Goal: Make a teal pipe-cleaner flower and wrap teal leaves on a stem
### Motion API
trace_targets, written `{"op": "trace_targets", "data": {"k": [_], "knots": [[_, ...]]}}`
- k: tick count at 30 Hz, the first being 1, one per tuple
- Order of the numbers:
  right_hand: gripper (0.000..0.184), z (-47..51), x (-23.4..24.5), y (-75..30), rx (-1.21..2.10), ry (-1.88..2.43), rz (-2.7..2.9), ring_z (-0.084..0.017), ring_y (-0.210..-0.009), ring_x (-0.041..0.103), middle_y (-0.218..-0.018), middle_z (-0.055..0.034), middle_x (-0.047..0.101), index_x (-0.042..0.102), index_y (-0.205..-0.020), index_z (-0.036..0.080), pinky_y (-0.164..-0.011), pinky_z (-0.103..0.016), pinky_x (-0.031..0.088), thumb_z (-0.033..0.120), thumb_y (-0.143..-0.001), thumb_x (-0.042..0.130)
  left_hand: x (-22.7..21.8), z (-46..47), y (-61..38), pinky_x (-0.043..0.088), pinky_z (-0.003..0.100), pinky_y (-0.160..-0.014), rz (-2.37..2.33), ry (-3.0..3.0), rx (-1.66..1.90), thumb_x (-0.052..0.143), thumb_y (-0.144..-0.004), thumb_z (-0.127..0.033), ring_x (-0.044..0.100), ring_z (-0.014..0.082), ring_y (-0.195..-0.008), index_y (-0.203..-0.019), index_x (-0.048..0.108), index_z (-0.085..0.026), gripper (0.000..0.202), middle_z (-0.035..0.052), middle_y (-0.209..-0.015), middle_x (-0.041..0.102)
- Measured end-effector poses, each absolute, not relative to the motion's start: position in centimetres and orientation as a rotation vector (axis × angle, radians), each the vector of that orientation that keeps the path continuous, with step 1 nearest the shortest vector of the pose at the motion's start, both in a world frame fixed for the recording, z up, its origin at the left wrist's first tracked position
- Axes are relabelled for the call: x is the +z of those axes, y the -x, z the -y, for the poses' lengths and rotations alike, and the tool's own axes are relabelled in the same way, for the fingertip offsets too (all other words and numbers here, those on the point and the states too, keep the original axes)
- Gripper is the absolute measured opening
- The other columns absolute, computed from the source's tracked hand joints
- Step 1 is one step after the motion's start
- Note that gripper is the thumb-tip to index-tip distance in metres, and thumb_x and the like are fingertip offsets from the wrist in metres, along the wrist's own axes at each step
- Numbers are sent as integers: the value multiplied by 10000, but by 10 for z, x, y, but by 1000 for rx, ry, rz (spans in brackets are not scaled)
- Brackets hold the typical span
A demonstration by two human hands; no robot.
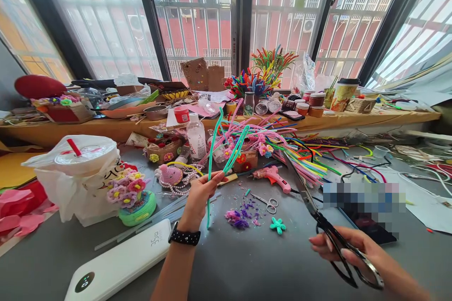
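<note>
My left hand (206, 188) is closed around teal pipe cleaners (236, 151), raised over the grey table. One strand stands apart at the left and its lower end hangs below the hand; the others are bunched and bent over at the top. In my right hand (353, 249) is a large pair of black-handled scissors (318, 214), blades pointing up and away, apart from the pipe cleaners. Between the hands lie a teal pipe-cleaner flower (278, 225), small silver scissors (267, 202) and purple and pink fuzz clippings (240, 216).
A pink glue gun (271, 176) lies before a heap of coloured pipe cleaners (307, 164). Left are a white power bank (123, 263), a bagged drink cup (84, 169) and a flower pot ornament (136, 207). A dark tablet or phone (374, 223) lies right. A cluttered ledge (106, 128) runs behind.
</note>
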State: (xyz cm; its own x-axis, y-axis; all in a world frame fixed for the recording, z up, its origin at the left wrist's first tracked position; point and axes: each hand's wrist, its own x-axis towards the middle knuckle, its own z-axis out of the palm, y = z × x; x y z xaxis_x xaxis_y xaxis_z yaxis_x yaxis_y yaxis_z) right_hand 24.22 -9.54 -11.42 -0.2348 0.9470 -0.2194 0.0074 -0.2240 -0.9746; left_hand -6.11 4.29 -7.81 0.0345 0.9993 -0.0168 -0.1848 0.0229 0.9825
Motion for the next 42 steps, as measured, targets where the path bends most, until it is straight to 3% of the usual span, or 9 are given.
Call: {"op": "trace_targets", "data": {"k": [6,18,26,36,42], "knots": [[564,81,-111,-200,1690,823,1281,-334,-995,548,-1056,-167,611,629,-886,184,-858,-491,380,626,-535,611,-80,-43,60,103,211,-388,-1050,-1107,1229,715,-522,-372,211,16,-386,-696,698,-120,306,31,-577,624],[568,65,-117,-146,1784,711,1186,-325,-978,558,-1031,-160,623,629,-804,156,-859,-478,380,621,-479,651,-85,-45,61,102,210,-399,-1045,-1107,1277,696,-560,-362,216,25,-397,-753,695,-132,301,54,-645,664],[589,61,-116,-144,1763,712,1174,-333,-960,565,-1010,-165,626,646,-828,147,-841,-488,392,635,-500,626,-86,-44,62,124,200,-383,-1021,-1082,1323,691,-582,-337,219,18,-394,-773,696,-149,268,48,-663,673],[499,46,-99,-140,1730,615,1218,-301,-944,578,-986,-155,636,625,-924,158,-853,-484,388,571,-650,564,-80,-42,60,151,172,-357,-1048,-942,1502,716,-539,-318,231,7,-381,-765,691,-103,312,45,-612,657],[449,39,-105,-134,1751,573,1221,-299,-917,590,-969,-150,637,618,-841,151,-835,-481,402,556,-652,574,-84,-44,62,169,159,-355,-1023,-851,1649,722,-539,-288,244,4,-383,-746,691,-113,272,40,-620,663]]}}
